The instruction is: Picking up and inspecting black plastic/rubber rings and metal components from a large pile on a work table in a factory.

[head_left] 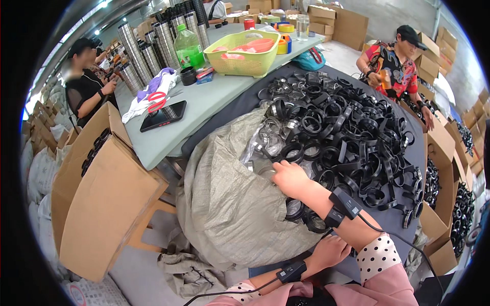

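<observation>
A large beige woven sack (229, 188) lies at the table edge with its mouth open toward a heap of black ring-shaped parts (347, 137). My right hand (291, 179) reaches into the mouth, fingers curled down among clear and silvery rings (268, 172). What it grips, if anything, is hidden. Lower down, beside the sack's near side, is my left hand (331, 251), under my right forearm. Its fingertips are mostly out of sight, so I cannot see whether they hold anything. Several black rings (295, 209) lie between the sack and my right wrist.
A green table (173, 135) holds a yellow-green basket (245, 58), a green bottle (188, 46), red-handled scissors (156, 102), a black tablet-like device (163, 116) and stacked metal rings (135, 46). A cardboard box (107, 199) stands at left. Co-workers stand across left and right.
</observation>
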A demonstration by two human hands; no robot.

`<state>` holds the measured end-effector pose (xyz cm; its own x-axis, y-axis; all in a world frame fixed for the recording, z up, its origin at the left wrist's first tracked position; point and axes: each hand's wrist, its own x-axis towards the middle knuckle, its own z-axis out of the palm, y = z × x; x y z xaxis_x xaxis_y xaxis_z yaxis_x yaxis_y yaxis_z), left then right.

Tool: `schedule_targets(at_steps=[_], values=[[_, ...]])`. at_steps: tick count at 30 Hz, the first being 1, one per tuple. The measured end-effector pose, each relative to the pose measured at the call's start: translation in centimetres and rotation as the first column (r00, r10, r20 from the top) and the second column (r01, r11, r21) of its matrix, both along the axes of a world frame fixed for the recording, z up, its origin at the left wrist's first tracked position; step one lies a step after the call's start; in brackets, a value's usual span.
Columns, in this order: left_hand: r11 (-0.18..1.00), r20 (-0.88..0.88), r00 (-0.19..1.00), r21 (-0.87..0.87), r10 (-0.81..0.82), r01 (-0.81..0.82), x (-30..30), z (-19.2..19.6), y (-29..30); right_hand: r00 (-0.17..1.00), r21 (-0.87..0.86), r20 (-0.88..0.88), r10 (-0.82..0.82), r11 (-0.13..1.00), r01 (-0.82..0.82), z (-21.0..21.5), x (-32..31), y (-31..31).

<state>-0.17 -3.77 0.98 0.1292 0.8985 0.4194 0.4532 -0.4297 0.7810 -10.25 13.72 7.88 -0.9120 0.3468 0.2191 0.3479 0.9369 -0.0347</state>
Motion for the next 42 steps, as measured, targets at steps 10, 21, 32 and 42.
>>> schedule_targets(at_steps=[10, 21, 32, 42], values=[[0.997, -0.029, 0.998, 0.056, 0.049, -0.047, -0.3, 0.3, 0.2, 0.810, -0.968, -0.251, -0.531, 0.117, -0.223, 6.0, 13.3, 0.0], [0.997, -0.102, 0.994, 0.070, 0.041, -0.033, 0.0, 0.8, 0.4, 0.705, -0.881, -0.235, -0.670, 0.453, 0.137, 1.1, 22.2, -2.9], [0.995, -0.123, 0.988, 0.058, 0.093, -0.087, 0.2, 1.1, 0.5, 0.580, -0.347, -0.053, -0.813, 0.560, 0.753, 1.6, 31.3, -7.8], [0.997, -0.125, 0.990, 0.047, 0.059, -0.054, 0.2, 0.3, 0.5, 0.355, -0.930, -0.129, -0.926, -0.011, -0.367, -1.3, 35.4, -6.9]])
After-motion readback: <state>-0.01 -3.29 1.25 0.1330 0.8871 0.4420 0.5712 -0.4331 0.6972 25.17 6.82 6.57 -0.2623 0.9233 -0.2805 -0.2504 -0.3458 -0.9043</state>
